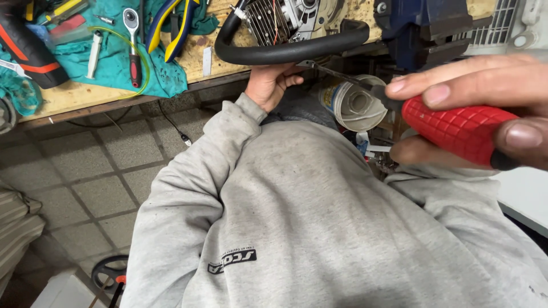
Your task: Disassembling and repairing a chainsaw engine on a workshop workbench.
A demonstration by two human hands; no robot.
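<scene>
Right hand (485,108) grip closed round red-handled screwdriver (456,131); left hand (273,82) clasps black handlebar (285,52).

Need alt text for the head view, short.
Right hand holds a red-handled screwdriver, its tip at the black loop handle of a machine on the wooden workbench. Left hand grips that handle from below. Grey sweatshirt fills the foreground.

A workshop: a worn wooden bench (85,94) strewn with a ratchet (132,45), pliers (171,28) and a blue vise (425,31)
</scene>
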